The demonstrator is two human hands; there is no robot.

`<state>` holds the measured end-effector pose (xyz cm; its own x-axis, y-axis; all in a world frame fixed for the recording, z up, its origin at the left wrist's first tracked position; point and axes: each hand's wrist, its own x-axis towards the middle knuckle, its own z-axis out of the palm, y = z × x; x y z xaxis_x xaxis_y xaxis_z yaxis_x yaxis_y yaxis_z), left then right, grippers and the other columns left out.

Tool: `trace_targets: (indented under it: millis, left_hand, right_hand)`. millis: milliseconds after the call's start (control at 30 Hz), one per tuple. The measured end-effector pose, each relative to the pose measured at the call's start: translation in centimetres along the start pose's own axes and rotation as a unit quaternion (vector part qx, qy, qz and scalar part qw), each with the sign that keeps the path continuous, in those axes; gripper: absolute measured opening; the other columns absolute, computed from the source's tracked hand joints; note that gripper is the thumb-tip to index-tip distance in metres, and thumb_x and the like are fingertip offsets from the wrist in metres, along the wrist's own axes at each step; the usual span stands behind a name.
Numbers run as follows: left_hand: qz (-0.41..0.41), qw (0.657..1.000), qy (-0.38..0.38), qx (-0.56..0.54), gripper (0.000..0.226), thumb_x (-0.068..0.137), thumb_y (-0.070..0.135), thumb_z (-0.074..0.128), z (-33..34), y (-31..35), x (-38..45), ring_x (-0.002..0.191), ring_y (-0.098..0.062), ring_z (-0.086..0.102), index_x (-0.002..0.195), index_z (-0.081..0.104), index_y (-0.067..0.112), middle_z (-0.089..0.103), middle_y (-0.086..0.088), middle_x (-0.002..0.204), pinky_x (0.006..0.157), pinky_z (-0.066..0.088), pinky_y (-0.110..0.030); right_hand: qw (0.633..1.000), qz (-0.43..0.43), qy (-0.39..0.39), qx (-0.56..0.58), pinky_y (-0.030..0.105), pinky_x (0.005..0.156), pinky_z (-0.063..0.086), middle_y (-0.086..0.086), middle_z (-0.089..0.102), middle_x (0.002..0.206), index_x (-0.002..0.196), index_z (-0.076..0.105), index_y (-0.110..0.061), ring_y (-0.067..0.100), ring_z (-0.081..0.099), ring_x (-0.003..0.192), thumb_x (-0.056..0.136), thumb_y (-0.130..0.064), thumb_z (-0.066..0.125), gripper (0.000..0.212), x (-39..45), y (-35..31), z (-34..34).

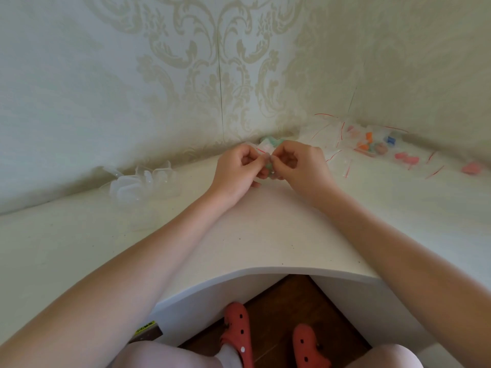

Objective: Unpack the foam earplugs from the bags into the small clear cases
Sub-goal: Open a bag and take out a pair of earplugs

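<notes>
While both hands, left hand (235,170) and right hand (297,163), pinch one small bag (265,155) of greenish earplugs, clear cases (140,181) sit left, more bags (372,140) right.

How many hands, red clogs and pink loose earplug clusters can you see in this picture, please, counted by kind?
Hands: 2, left hand and right hand, both pinching one small bag.
Red clogs: 2.
Pink earplug clusters on the table: 2.
Total: 6

Arms: bare from wrist to elbow, no sleeves showing
Left hand (237,171): bare, no rings
Right hand (297,166): bare, no rings
Legs: pale pink garment (148,354)
Feet: red perforated clogs (239,333), white sock (225,353)
</notes>
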<state>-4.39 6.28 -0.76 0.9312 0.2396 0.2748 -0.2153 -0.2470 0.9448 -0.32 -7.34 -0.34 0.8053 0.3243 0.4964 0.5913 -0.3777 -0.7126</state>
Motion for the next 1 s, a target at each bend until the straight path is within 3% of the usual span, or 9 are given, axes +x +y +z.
trace_targets:
  millis: [100,267,400,567,667,767,833,900,1000]
  left_hand:
    - [0.051,0.997,0.028,0.056,0.019,0.094,0.017,0.055,0.4,0.2,-0.3,0.060,-0.011,0.067,0.075,0.056,0.016,0.066,0.003,0.068,0.053,0.054,-0.031]
    - [0.089,0.990,0.055,0.097,0.025,0.091,0.010,0.055,0.5,0.4,-0.4,0.057,-0.017,0.065,0.067,0.048,0.014,0.060,-0.005,0.063,0.055,0.053,-0.033]
    - [0.091,0.983,0.052,0.153,0.027,0.085,0.007,0.059,0.4,0.3,-0.8,0.057,-0.018,0.067,0.063,0.046,0.016,0.054,-0.002,0.057,0.049,0.044,-0.017]
    - [0.060,0.991,0.069,0.095,0.019,0.082,0.015,0.057,-0.1,-0.5,-0.2,0.057,-0.019,0.068,0.065,0.050,0.012,0.067,-0.014,0.066,0.066,0.058,-0.046]
    - [0.056,0.991,0.074,0.091,0.020,0.081,0.017,0.060,0.1,-0.4,-0.2,0.059,-0.020,0.068,0.064,0.051,0.013,0.064,-0.009,0.062,0.066,0.057,-0.049]
    - [0.089,0.985,0.078,0.128,0.021,0.081,0.014,0.062,0.3,0.0,-0.4,0.060,-0.025,0.066,0.063,0.052,0.013,0.062,-0.006,0.058,0.063,0.054,-0.046]
    - [0.135,0.977,0.082,0.144,0.020,0.080,0.016,0.063,0.3,0.1,-0.5,0.059,-0.026,0.063,0.064,0.053,0.010,0.061,-0.008,0.059,0.059,0.051,-0.042]
    - [0.204,0.962,0.077,0.167,0.020,0.079,0.019,0.061,0.5,0.2,-0.8,0.054,-0.016,0.056,0.064,0.051,0.012,0.055,0.000,0.055,0.052,0.044,-0.032]
    - [0.271,0.939,0.046,0.206,0.017,0.079,0.024,0.057,0.9,0.4,-1.3,0.057,-0.009,0.048,0.067,0.052,0.013,0.052,0.006,0.056,0.053,0.041,-0.027]
  right_hand:
    - [0.996,-0.047,0.012,-0.073,0.043,0.066,0.053,0.008,0.066,0.071,0.084,0.058,-0.006,0.027,0.066,0.069,0.089,-0.015,0.058,0.011,0.1,0.2,0.0]
    - [0.989,-0.086,0.067,-0.102,0.049,0.061,0.051,0.013,0.062,0.066,0.084,0.045,-0.007,0.036,0.062,0.065,0.092,-0.012,0.048,0.010,-0.1,-0.2,0.3]
    - [0.987,-0.086,0.110,-0.080,0.055,0.056,0.051,0.016,0.051,0.063,0.084,0.037,-0.011,0.041,0.051,0.058,0.088,-0.011,0.043,0.007,0.2,0.2,-0.4]
    - [0.980,-0.087,0.028,-0.174,0.045,0.057,0.052,0.019,0.061,0.077,0.096,0.035,-0.022,0.041,0.060,0.068,0.091,-0.010,0.043,0.016,0.3,0.2,-1.1]
    - [0.940,-0.199,0.029,-0.276,0.031,0.048,0.042,0.013,0.065,0.088,0.097,0.057,-0.014,0.036,0.058,0.061,0.081,-0.003,0.040,0.026,0.2,-0.1,-1.0]
    - [0.917,-0.240,0.003,-0.319,0.028,0.046,0.040,0.009,0.068,0.108,0.090,0.070,-0.016,0.031,0.064,0.061,0.076,-0.002,0.042,0.035,0.1,-0.2,-0.7]
    - [0.911,-0.211,-0.009,-0.355,0.028,0.051,0.035,0.010,0.063,0.121,0.090,0.071,-0.015,0.032,0.066,0.072,0.077,0.002,0.049,0.031,0.1,-0.8,-0.7]
    - [0.902,-0.134,-0.034,-0.409,0.031,0.060,0.032,0.007,0.055,0.131,0.103,0.066,-0.013,0.032,0.062,0.094,0.089,-0.002,0.046,0.027,0.2,-1.1,-0.5]
    - [0.918,-0.040,-0.083,-0.386,0.033,0.064,0.035,0.009,0.051,0.123,0.123,0.056,-0.013,0.032,0.054,0.103,0.095,-0.008,0.038,0.034,0.3,-0.8,-0.1]
